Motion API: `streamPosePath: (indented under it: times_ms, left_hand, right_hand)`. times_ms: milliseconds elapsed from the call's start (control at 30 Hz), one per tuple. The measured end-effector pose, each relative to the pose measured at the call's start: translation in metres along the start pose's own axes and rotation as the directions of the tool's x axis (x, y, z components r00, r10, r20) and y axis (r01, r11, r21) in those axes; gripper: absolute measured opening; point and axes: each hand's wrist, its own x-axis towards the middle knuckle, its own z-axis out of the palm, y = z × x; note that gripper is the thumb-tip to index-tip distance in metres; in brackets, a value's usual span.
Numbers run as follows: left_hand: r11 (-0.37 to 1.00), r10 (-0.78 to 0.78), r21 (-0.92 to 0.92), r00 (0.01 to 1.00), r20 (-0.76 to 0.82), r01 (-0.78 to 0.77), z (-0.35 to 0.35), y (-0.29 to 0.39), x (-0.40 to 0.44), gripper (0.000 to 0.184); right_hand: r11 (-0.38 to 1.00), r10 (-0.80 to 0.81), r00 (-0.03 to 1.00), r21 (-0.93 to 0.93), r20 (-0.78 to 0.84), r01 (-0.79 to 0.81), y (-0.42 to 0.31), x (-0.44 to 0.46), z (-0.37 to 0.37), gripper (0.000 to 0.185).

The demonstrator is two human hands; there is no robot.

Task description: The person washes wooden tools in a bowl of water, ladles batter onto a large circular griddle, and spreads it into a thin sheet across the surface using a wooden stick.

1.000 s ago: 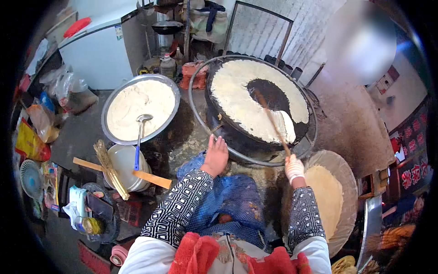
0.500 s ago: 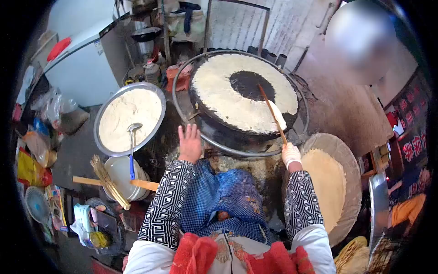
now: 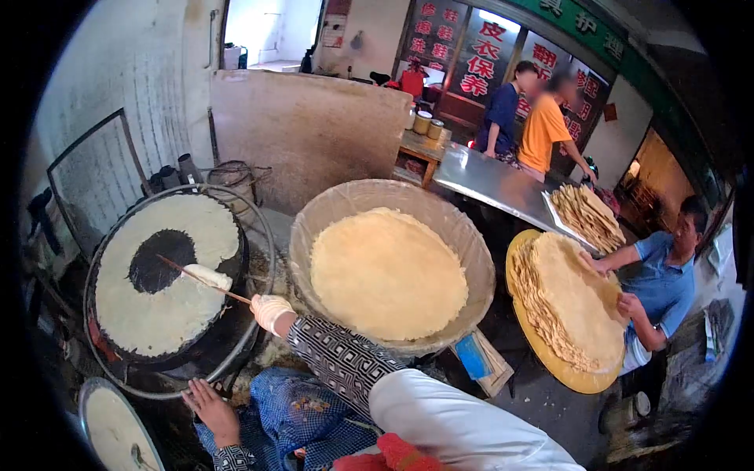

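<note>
My right hand [image 3: 272, 314], in a pale glove, grips a thin wooden stick [image 3: 236, 296]. The stick reaches over a round black griddle [image 3: 161, 255] at the left. Pale batter [image 3: 161, 322] lies on the griddle in a broad ring around a dark bare centre. Against the stick rests a whitish elongated lump [image 3: 208, 275], seemingly batter or dough. With its fingers spread, my left hand [image 3: 214, 410] is beside the griddle's metal hoop [image 3: 177, 395], palm down; whether it touches the hoop I cannot tell. It holds nothing.
A deep lined basket [image 3: 479, 259] holds a large round flatbread [image 3: 389, 275]. Right of it, a co-worker [image 3: 667, 271] handles flatbreads stacked on a yellow round board [image 3: 581, 382]. A metal counter [image 3: 491, 184] and two people stand behind. A batter basin [image 3: 90, 388] is at lower left.
My view has swung right, bringing the co-worker, stacked flatbreads and counter into sight. The right hand still grips the stick over the griddle; the left hand remains open near the hoop.
</note>
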Motion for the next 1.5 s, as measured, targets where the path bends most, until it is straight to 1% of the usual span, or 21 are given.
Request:
streamPosePath:
  times_ms: [33,67,133,167,267,300,400,433,467,500,600,667,733,800,900,1033,1133,1200,1300,1400,1500]
  left_hand:
    - [1.0,-0.004,0.014,1.0,0.013,0.004,-0.003,-0.004,-0.002,0.054]
    - [1.0,-0.014,0.01,0.999,0.029,0.014,-0.008,-0.011,-0.001,0.055]
    - [0.999,-0.05,-0.008,0.997,0.062,0.051,-0.007,-0.015,-0.002,0.056]
    - [0.999,-0.037,-0.01,0.999,0.027,0.037,-0.005,-0.016,-0.006,0.056]
    - [1.0,-0.013,-0.003,0.998,-0.056,0.013,0.0,-0.039,-0.009,0.057]
    - [1.0,-0.011,-0.009,0.998,-0.06,0.011,0.003,-0.047,-0.005,0.057]
    - [0.993,-0.027,0.108,0.994,-0.11,0.039,0.034,-0.076,-0.006,0.052]
    - [0.99,-0.118,0.086,0.991,0.069,0.112,-0.013,-0.058,0.003,0.046]
    - [0.95,-0.072,0.292,0.986,-0.148,0.113,0.013,-0.067,0.001,0.039]
    - [0.972,-0.197,-0.155,0.974,-0.11,0.179,-0.008,-0.058,0.003,0.035]
    - [0.977,-0.041,-0.214,0.989,-0.141,0.01,-0.034,-0.018,0.007,0.048]
    - [0.995,0.023,-0.099,0.995,-0.094,-0.033,0.013,-0.012,0.001,0.065]
    - [1.0,-0.002,-0.014,0.997,-0.077,0.001,0.016,-0.018,0.002,0.062]
    - [0.997,0.003,0.074,0.997,-0.083,0.003,0.01,-0.017,0.003,0.058]
    - [0.996,-0.018,0.088,0.997,-0.08,0.025,-0.004,-0.025,0.001,0.05]
    - [0.994,-0.091,0.044,0.991,-0.099,0.096,-0.003,-0.049,0.002,0.047]
    - [0.99,-0.138,0.007,0.985,-0.107,0.14,-0.008,-0.054,-0.008,0.051]
    - [0.987,-0.159,-0.017,0.981,-0.11,0.158,-0.014,-0.049,-0.009,0.055]
    - [0.985,-0.114,-0.135,0.991,-0.071,0.104,-0.029,-0.016,-0.005,0.057]
    - [0.989,-0.136,-0.074,0.988,-0.07,0.131,-0.007,-0.01,-0.003,0.053]
    - [0.99,-0.14,0.003,0.989,-0.043,0.14,-0.005,-0.026,-0.004,0.054]
  right_hand:
    - [0.999,-0.046,0.995,-0.002,-0.087,0.046,-0.002,0.002,-0.001,0.027]
    - [0.999,-0.033,0.999,-0.033,0.041,0.035,-0.01,0.009,-0.002,0.027]
    - [0.992,-0.124,0.992,0.017,0.022,0.124,-0.017,-0.004,-0.006,0.023]
    - [0.98,-0.172,0.981,-0.089,0.088,0.18,-0.02,-0.022,-0.025,0.026]
    - [0.995,-0.061,0.997,-0.076,-0.047,0.058,0.004,0.007,0.007,0.028]
    - [0.988,-0.134,0.99,-0.083,-0.038,0.13,0.0,0.006,0.004,0.027]
    - [0.981,-0.193,0.968,0.004,0.163,0.195,-0.028,-0.019,-0.027,0.024]
    - [0.96,-0.279,0.958,0.001,0.064,0.279,-0.016,-0.018,-0.017,0.018]
    - [0.933,-0.359,0.932,-0.02,-0.036,0.359,-0.005,-0.017,-0.007,0.016]
    - [0.947,-0.321,0.945,0.009,-0.068,0.322,0.004,-0.004,0.011,0.016]
    - [0.998,-0.05,0.991,0.05,0.125,0.044,-0.044,-0.02,-0.035,0.023]
    - [0.99,-0.102,0.974,-0.073,0.2,0.119,-0.048,-0.025,-0.029,0.031]
    - [0.994,0.022,0.985,-0.113,0.169,-0.002,-0.025,-0.003,0.0,0.036]
    - [0.994,-0.021,0.997,-0.105,0.072,0.028,-0.018,0.006,-0.005,0.039]
    - [0.995,0.015,0.99,-0.101,0.138,-0.001,-0.052,-0.003,-0.028,0.036]
    - [0.982,-0.161,0.963,-0.065,0.217,0.179,-0.05,-0.066,-0.051,0.032]
    - [0.976,-0.194,0.95,-0.047,0.246,0.211,-0.015,-0.116,-0.076,0.029]
    - [0.975,-0.083,0.967,-0.181,0.242,0.129,0.025,-0.132,-0.06,0.028]
    - [0.997,-0.033,0.966,-0.052,0.257,0.048,0.092,-0.128,-0.008,0.029]
    - [0.957,-0.042,0.977,-0.274,0.21,0.1,0.044,-0.109,-0.028,0.029]
    - [0.952,-0.077,0.983,-0.279,0.167,0.122,0.023,-0.063,-0.019,0.032]
